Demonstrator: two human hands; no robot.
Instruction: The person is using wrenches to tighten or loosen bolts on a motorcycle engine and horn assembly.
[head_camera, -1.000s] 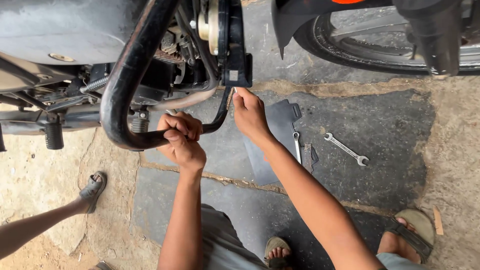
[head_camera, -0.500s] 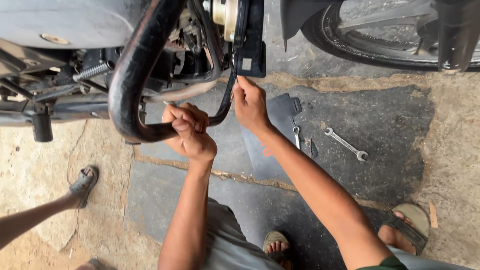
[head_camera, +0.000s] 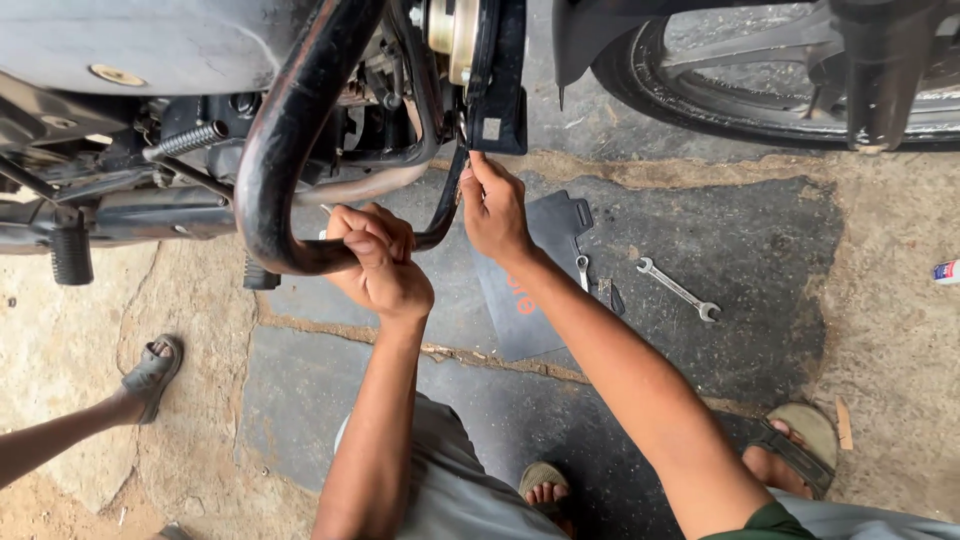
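Gripping the black crash guard at its lower bend under the motorcycle engine, left hand fingers curled tight around the tube. Pinching the guard's thin upper strut, right hand fingertips pressed together. Lying on stone paving further right, a spanner.

— How does the left hand sit?
— Curled into a tight fist, knuckles up, forearm rising straight from below.
— And the right hand?
— Higher and just beside it, fingers pinched together and pointing upward, wrist bent slightly.
— The arms?
— Both bare and stretched forward; the right forearm runs in diagonally from the lower right, the two hands close but apart.
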